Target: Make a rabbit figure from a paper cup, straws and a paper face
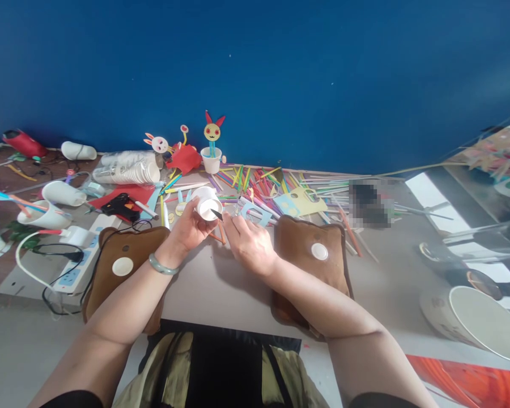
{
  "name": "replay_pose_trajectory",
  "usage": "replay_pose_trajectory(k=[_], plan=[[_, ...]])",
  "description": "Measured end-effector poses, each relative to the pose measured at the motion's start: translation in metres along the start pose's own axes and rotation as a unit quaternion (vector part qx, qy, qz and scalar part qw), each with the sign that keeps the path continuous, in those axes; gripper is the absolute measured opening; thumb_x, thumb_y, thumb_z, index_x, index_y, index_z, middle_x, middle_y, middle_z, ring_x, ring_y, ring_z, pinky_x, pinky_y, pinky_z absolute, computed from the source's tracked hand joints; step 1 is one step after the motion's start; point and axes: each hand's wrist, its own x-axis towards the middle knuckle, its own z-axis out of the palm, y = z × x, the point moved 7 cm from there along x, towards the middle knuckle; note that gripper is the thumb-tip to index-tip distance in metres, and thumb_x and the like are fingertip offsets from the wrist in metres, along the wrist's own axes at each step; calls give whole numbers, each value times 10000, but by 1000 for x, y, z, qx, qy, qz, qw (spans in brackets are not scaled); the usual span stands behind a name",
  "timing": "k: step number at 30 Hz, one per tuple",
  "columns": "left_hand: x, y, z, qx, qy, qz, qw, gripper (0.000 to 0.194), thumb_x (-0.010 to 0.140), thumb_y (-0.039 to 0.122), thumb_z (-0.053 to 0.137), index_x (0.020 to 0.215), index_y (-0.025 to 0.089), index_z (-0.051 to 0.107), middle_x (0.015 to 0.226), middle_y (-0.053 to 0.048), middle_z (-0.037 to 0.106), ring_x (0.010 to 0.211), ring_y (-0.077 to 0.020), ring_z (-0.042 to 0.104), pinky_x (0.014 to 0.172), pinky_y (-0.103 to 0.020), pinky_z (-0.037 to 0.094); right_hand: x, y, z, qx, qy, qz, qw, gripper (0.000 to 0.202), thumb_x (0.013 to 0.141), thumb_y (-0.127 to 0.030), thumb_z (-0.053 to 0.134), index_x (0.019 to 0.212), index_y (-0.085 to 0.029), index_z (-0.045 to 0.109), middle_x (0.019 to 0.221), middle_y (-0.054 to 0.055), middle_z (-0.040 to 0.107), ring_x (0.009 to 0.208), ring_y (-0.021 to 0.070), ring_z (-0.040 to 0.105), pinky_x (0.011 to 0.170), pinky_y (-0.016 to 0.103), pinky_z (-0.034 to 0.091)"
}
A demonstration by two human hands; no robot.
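My left hand is closed around a small white paper cup, tilted so that one round end faces me. In my right hand is a knife with a dark pointed blade; my fingers hide its handle. The blade's tip reaches the cup's round end, but I cannot tell whether it has pierced it. Just behind my hands lie light blue paper cut-outs and a yellow and blue sheet with holes.
Brown cushions lie under my left forearm and right forearm. A power strip with cables and a black glue gun are on the left. Coloured sticks and a cup with a rabbit figure stand behind; a large bucket is right.
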Motion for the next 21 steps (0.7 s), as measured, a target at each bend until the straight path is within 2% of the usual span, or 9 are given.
replay_pose_trajectory(k=[3,9,14,21], plan=[[2,0,-1,4,-5,8,1000,219,878,377,675,956,173,670,797,-21,732,734,-140,702,682,-217,567,0,-2,-1,-22,13,-11,1000,360,1023,-152,389,1319,-65,574,830,72,632,643,138,581,528,282,415],[7,-2,-5,15,-18,15,1000,261,886,398,669,952,145,672,848,-51,718,777,-159,693,747,-268,581,1,-3,4,-33,-2,-10,999,362,1010,-125,391,1307,-65,588,793,64,622,642,143,568,528,284,399],[5,2,-1,-8,-20,46,999,151,905,299,630,1011,198,663,858,-31,721,791,-159,702,770,-262,582,0,-5,8,-34,-8,-16,999,371,1008,-130,388,1327,-74,570,805,62,620,635,138,566,531,276,414],[-3,2,4,-41,-14,48,998,208,922,253,590,1106,162,617,966,-64,747,908,-186,741,824,-285,598,-3,-9,11,-25,24,-22,999,367,1004,-146,432,1338,-47,547,801,55,616,623,143,574,510,282,440]])
